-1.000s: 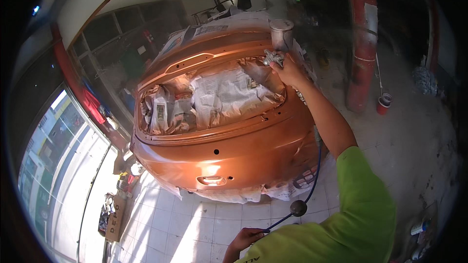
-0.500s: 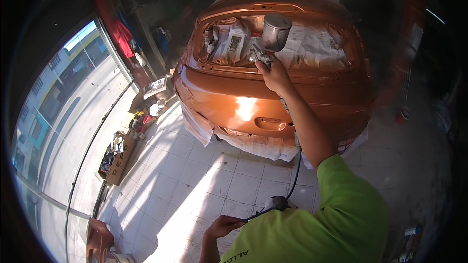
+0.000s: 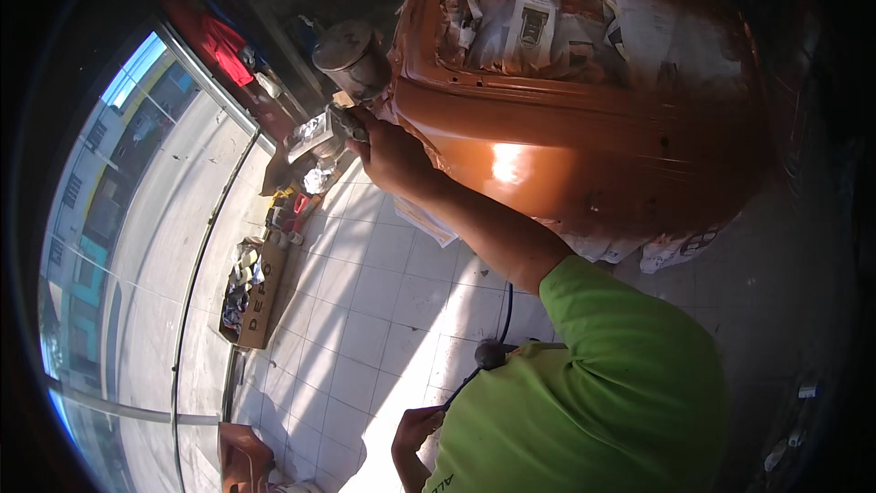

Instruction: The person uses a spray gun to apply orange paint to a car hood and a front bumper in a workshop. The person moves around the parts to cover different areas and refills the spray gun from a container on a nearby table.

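Note:
My right hand (image 3: 394,160) is stretched out to the left edge of the car's rear, wrapped round the handle of a spray gun (image 3: 351,62) with a metal cup on top. The gun's nozzle is hard to make out against the clutter behind. Ahead stands the orange rear of a car (image 3: 584,160), its window covered with paint-spattered masking paper (image 3: 584,32). Close to my body on the lower side, my left hand (image 3: 417,427) is closed on a dark air hose (image 3: 463,385). A dark rounded fitting (image 3: 490,354) sits against the hose by my green shirt.
On the left, a cardboard box (image 3: 263,297) full of odds and ends stands on the tiled floor (image 3: 401,260) beside the glass front. An orange painted part (image 3: 245,456) lies at the lower left. Red cloth (image 3: 225,50) hangs by the door frame.
My right hand has swung the spray gun left, from before the masked window to the car's left edge. The view has shifted, so the car sits further right. My left hand keeps the hose.

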`<state>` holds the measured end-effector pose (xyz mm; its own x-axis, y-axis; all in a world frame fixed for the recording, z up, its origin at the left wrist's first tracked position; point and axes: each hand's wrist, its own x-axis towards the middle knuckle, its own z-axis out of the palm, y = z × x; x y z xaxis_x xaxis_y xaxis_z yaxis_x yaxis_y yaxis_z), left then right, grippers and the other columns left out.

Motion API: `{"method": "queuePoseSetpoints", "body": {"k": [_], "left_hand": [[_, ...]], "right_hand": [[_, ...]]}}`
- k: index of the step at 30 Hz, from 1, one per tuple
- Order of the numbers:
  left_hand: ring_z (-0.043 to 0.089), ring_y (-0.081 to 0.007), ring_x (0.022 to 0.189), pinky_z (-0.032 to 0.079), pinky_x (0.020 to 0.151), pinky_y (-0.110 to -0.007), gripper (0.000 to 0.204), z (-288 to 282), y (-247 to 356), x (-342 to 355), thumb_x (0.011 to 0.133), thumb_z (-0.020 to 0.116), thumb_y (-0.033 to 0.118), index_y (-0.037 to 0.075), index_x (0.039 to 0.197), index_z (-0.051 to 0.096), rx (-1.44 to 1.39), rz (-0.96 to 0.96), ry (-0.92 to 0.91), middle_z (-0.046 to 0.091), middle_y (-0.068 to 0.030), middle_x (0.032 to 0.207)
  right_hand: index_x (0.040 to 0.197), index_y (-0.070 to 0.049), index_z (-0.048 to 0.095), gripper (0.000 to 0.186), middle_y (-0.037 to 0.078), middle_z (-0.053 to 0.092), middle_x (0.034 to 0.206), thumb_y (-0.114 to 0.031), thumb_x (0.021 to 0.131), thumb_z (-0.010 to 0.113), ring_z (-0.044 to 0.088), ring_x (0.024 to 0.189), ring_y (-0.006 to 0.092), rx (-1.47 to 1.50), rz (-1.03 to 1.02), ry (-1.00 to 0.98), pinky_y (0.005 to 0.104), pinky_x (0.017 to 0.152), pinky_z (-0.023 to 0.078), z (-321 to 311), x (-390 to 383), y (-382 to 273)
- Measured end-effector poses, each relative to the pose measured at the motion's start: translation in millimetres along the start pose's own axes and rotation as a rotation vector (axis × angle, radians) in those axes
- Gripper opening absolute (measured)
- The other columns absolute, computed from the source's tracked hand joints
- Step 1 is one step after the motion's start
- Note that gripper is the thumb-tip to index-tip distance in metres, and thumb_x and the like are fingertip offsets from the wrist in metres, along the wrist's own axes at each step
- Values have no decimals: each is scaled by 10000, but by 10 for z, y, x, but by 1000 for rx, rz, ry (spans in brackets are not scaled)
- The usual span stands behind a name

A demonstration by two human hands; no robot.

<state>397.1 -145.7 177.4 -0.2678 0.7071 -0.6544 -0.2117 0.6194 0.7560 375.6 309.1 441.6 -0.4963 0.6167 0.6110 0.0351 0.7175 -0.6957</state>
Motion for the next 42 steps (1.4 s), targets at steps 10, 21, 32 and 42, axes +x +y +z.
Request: {"method": "queuePoseSetpoints", "body": {"k": [10,21,32,42], "left_hand": [[529,-76,650,454,595,-247,308,-1670,409,-59,973,680,160,-48,1197,724,21,-112,242,629,10,750],[478,-52,607,377,556,-232,262,-5224,1602,1697,964,703,95,-31,1192,735,266,-165,-242,587,34,717],[589,-29,733,495,649,-205,228,-6079,3534,3845,945,764,168,45,1136,781,764,-5,-502,738,24,871],[544,-56,705,461,645,-231,268,-5951,4443,5328,974,729,198,43,1191,757,945,-30,-820,682,8,801]], "right_hand": [[1521,-163,414,567,184,667,1084,-189,987,602,714,891,377,180,144,-445,488,763,589,2640,37,-368],[1487,-124,440,514,200,681,1076,-213,1003,591,691,954,387,-40,343,-128,502,821,555,3771,1346,-11],[1444,-115,497,481,235,711,1005,-277,1006,614,698,869,426,-299,441,426,539,747,541,3490,2236,743],[1404,-94,519,441,228,714,1090,-263,1009,620,693,1002,428,-481,580,691,484,845,541,2996,2595,1189]]}}
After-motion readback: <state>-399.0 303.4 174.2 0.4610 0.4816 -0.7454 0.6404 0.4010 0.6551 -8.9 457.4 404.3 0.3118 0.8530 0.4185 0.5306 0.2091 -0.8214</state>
